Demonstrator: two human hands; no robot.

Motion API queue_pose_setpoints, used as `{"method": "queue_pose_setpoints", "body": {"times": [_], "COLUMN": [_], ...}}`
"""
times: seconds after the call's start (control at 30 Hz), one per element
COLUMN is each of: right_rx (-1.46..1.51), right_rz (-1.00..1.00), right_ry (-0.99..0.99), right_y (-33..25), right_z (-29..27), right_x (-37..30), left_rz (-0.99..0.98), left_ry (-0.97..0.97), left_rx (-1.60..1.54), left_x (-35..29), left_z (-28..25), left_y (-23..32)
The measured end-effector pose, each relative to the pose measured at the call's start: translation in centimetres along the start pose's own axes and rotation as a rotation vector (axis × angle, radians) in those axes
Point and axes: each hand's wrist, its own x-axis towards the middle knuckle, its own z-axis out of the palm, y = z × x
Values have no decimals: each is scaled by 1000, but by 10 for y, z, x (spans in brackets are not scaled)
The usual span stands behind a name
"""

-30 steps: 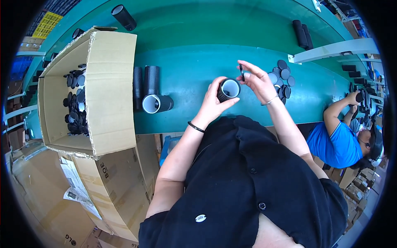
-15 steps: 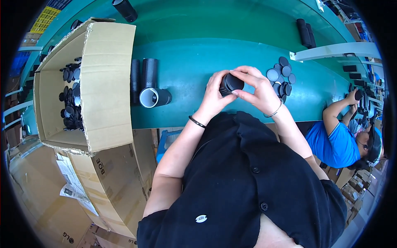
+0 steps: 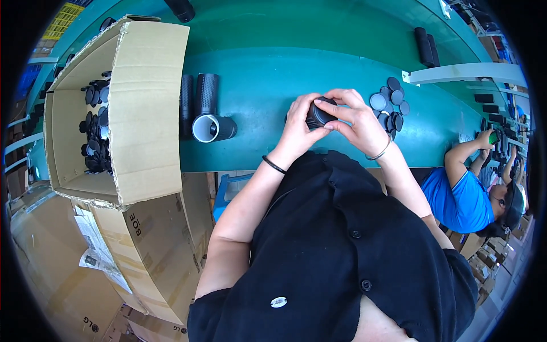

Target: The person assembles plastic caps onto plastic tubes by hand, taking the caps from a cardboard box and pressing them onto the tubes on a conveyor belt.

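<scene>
Close to the table's near edge, both of my hands are closed round a black cylinder (image 3: 319, 117) with a round black end facing me. My left hand (image 3: 297, 124) wraps its side, thumb along the lower rim. The fingers of my right hand (image 3: 360, 121) lie over the round end, with the thumb at its lower edge. To the right is a loose heap of flat black discs (image 3: 397, 97), a few showing paler faces. On the left lie black textured tubes (image 3: 207, 94); one tube (image 3: 227, 129) points its open, white-lined end toward the left.
A cardboard box (image 3: 149, 108) at the left edge of the green table (image 3: 256, 74) holds many more discs (image 3: 98, 151). More black tubes (image 3: 424, 47) lie at the back. A white metal bar (image 3: 467, 74) crosses at right. Beyond it works a person in blue (image 3: 460, 199).
My right fingers have curled further over the round end of the cylinder. The whole view has shifted slightly. At the right, the co-worker's raised hand now has something green by it.
</scene>
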Motion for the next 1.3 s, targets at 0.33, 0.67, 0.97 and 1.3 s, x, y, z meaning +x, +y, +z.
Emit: {"method": "queue_pose_setpoints", "body": {"times": [0.33,0.67,0.97,1.3], "right_rx": [47,-49,197,-17], "right_rz": [9,-21,58,-117], "right_ry": [56,-35,-2,-35], "right_y": [5,4,13,16], "right_z": [2,-8,-9,-11], "right_x": [0,4,1,3], "left_rz": [73,57,69,79], "left_ry": [17,34,-1,-16], "left_rx": [99,134,130,132], "left_x": [1,-1,0,0], "left_z": [5,11,5,5], "left_y": [0,-1,2,-1]}}
